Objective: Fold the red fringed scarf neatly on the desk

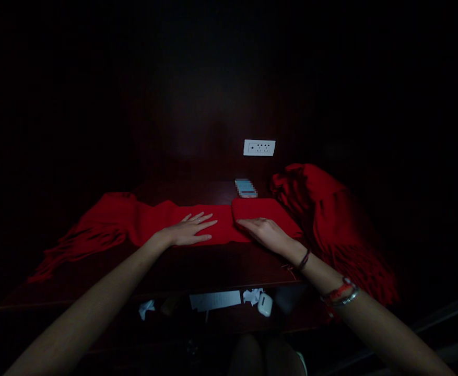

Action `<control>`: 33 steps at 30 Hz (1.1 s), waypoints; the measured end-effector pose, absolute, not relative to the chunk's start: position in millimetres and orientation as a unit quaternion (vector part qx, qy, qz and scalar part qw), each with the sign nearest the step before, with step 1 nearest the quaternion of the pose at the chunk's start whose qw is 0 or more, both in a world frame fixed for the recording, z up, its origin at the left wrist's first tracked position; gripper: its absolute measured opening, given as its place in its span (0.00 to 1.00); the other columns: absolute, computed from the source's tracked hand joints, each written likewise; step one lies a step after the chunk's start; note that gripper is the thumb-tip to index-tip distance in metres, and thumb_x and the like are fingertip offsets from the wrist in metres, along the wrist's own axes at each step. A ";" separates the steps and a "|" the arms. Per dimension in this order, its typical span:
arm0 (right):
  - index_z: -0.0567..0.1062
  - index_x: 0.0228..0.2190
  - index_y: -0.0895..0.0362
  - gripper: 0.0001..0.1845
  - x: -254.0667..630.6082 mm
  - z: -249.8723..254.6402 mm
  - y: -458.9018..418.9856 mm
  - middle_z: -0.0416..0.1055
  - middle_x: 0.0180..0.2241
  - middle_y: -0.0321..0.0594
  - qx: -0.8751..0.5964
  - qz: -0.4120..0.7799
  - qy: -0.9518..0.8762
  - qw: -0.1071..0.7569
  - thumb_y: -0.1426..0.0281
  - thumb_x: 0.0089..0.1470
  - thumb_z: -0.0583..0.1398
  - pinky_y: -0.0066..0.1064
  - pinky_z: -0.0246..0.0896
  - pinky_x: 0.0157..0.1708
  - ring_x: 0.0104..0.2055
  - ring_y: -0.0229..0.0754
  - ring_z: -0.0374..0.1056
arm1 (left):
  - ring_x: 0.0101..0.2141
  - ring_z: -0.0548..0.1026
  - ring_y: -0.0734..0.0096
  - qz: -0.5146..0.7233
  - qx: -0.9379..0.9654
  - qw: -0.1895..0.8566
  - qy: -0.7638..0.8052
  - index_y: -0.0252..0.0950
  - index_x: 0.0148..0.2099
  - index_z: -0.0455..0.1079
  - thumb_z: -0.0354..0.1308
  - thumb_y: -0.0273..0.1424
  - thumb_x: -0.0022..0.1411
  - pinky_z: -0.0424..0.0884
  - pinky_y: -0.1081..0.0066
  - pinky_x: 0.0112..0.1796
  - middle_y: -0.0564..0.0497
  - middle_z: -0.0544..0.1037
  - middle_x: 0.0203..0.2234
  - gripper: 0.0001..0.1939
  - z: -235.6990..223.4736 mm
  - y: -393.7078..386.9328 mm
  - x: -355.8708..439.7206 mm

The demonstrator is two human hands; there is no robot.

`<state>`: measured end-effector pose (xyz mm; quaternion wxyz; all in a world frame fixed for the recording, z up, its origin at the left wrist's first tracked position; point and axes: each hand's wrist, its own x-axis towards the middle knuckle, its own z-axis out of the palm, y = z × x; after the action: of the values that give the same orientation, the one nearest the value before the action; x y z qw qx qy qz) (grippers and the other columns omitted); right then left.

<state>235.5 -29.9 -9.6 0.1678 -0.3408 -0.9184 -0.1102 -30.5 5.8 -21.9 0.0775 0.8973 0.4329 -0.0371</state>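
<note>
2 forearms [95, 308] reach — left hand [187, 231], right hand [268, 235] on red scarf [223, 213].

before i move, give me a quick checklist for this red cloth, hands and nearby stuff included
1. Left hand flat on the red cloth, fingers spread: ok
2. Right hand at the folded section, near its left edge: ok
3. Left end smooth: not ok, it is rumpled toward the fringe
4. Phone off the cloth: ok, it lies just behind the folded section
5. Bunched red cloth on the right separate from the folded section: cannot tell, they meet in shadow
6. Layers under the folded section flat: cannot tell, hidden from this view
</note>
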 end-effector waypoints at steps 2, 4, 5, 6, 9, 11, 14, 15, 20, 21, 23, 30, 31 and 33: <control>0.59 0.47 0.55 0.18 231.6 -19.2 -31.4 0.65 0.43 0.40 -0.333 -0.096 -0.924 0.159 0.74 0.52 0.46 0.29 0.55 0.42 0.43 0.37 0.61 | 0.54 0.35 0.60 -0.038 0.896 0.078 0.435 0.51 0.57 0.36 0.33 0.52 0.53 0.36 0.54 0.49 0.56 0.36 0.56 0.30 -21.9 5.8 -30.9; 0.61 0.46 0.56 0.18 230.1 -22.5 -28.4 0.65 0.43 0.41 -0.357 -0.066 -0.909 0.203 0.73 0.52 0.46 0.28 0.55 0.42 0.43 0.37 0.61 | 0.54 0.35 0.60 -0.037 0.897 0.080 0.434 0.51 0.57 0.36 0.33 0.52 0.53 0.36 0.54 0.49 0.56 0.36 0.56 0.30 -21.3 5.2 -31.1; 0.61 0.45 0.57 0.18 231.0 -20.4 -25.5 0.65 0.43 0.41 -0.385 -0.050 -0.888 0.247 0.72 0.53 0.45 0.27 0.55 0.42 0.43 0.36 0.62 | 0.54 0.35 0.60 -0.037 0.897 0.082 0.433 0.51 0.57 0.36 0.33 0.52 0.54 0.36 0.54 0.49 0.56 0.36 0.56 0.30 -20.9 4.8 -31.2; 0.62 0.45 0.57 0.18 232.9 -16.1 -22.1 0.65 0.43 0.41 -0.423 -0.035 -0.854 0.300 0.71 0.53 0.44 0.27 0.55 0.42 0.43 0.37 0.61 | 0.54 0.35 0.60 -0.037 0.898 0.083 0.431 0.51 0.57 0.36 0.33 0.52 0.54 0.36 0.54 0.49 0.56 0.36 0.56 0.30 -20.6 4.6 -31.3; 0.63 0.44 0.60 0.20 242.1 3.2 -13.7 0.65 0.42 0.43 -0.537 -0.021 -0.709 0.458 0.69 0.53 0.41 0.30 0.54 0.43 0.44 0.39 0.60 | 0.54 0.35 0.59 -0.031 0.899 0.085 0.427 0.51 0.57 0.36 0.33 0.52 0.54 0.36 0.54 0.49 0.56 0.37 0.56 0.30 -20.7 4.7 -31.8; 0.62 0.45 0.60 0.22 247.1 11.5 -13.6 0.63 0.44 0.44 -0.561 -0.022 -0.652 0.510 0.68 0.53 0.39 0.33 0.52 0.44 0.45 0.41 0.58 | 0.54 0.36 0.59 -0.025 0.900 0.085 0.426 0.51 0.57 0.37 0.34 0.52 0.53 0.36 0.54 0.49 0.56 0.37 0.56 0.30 -21.8 5.6 -32.3; 0.62 0.45 0.58 0.21 246.9 5.6 -22.9 0.63 0.44 0.42 -0.521 -0.004 -0.708 0.477 0.67 0.53 0.40 0.33 0.52 0.45 0.46 0.40 0.58 | 0.54 0.36 0.59 -0.021 0.901 0.084 0.425 0.51 0.57 0.37 0.34 0.52 0.53 0.37 0.55 0.49 0.56 0.37 0.56 0.29 -23.7 7.0 -32.8; 0.63 0.45 0.57 0.20 244.8 -0.3 -27.2 0.64 0.44 0.40 -0.494 0.008 -0.751 0.438 0.67 0.53 0.41 0.31 0.52 0.45 0.46 0.39 0.58 | 0.54 0.36 0.59 -0.021 0.901 0.083 0.426 0.52 0.57 0.37 0.34 0.52 0.53 0.37 0.55 0.49 0.56 0.37 0.56 0.29 -24.2 7.2 -32.8; 0.63 0.45 0.56 0.19 230.8 -24.2 -41.9 0.64 0.43 0.39 -0.364 0.026 -0.902 0.231 0.67 0.54 0.43 0.29 0.51 0.46 0.46 0.36 0.58 | 0.54 0.36 0.60 -0.024 0.898 0.076 0.432 0.51 0.57 0.37 0.34 0.52 0.53 0.37 0.55 0.49 0.56 0.37 0.56 0.30 -23.9 6.1 -30.7; 0.62 0.45 0.57 0.19 229.1 -24.5 -42.7 0.63 0.44 0.40 -0.355 0.021 -0.911 0.208 0.65 0.53 0.44 0.30 0.49 0.48 0.48 0.37 0.56 | 0.54 0.36 0.60 -0.024 0.898 0.076 0.433 0.51 0.57 0.37 0.34 0.52 0.53 0.37 0.55 0.49 0.55 0.37 0.56 0.30 -23.6 5.7 -30.2; 0.59 0.48 0.56 0.23 227.9 -21.7 -43.1 0.59 0.48 0.41 -0.352 0.010 -0.920 0.173 0.61 0.52 0.45 0.36 0.44 0.50 0.52 0.40 0.51 | 0.54 0.36 0.60 -0.025 0.898 0.080 0.433 0.51 0.57 0.37 0.34 0.52 0.53 0.37 0.55 0.49 0.55 0.37 0.56 0.30 -23.2 5.2 -30.1; 0.43 0.53 0.44 0.31 228.1 -21.0 -35.7 0.35 0.57 0.38 -0.482 0.027 -0.876 0.017 0.49 0.47 0.39 0.59 0.31 0.46 0.56 0.57 0.30 | 0.54 0.34 0.59 -0.042 0.893 0.109 0.435 0.51 0.57 0.34 0.38 0.53 0.51 0.36 0.54 0.49 0.54 0.35 0.56 0.33 -24.4 8.8 -46.3; 0.42 0.53 0.43 0.32 227.0 -21.4 -34.4 0.33 0.57 0.37 -0.491 0.037 -0.870 0.006 0.48 0.46 0.39 0.60 0.30 0.45 0.56 0.58 0.29 | 0.54 0.33 0.59 -0.046 0.890 0.112 0.440 0.50 0.57 0.34 0.38 0.53 0.51 0.36 0.54 0.49 0.53 0.34 0.56 0.34 -24.7 9.3 -49.3; 0.42 0.53 0.44 0.34 225.4 -18.9 -32.1 0.31 0.57 0.36 -0.500 0.061 -0.864 -0.009 0.46 0.45 0.39 0.60 0.28 0.46 0.55 0.59 0.27 | 0.54 0.33 0.59 -0.046 0.886 0.113 0.448 0.49 0.57 0.34 0.39 0.53 0.50 0.36 0.54 0.49 0.53 0.34 0.56 0.35 -25.0 10.0 -53.5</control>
<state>225.4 -32.1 -18.9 -0.0092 -0.5003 -0.8636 0.0612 -53.5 10.0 -25.0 0.1133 0.8858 0.4477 -0.0457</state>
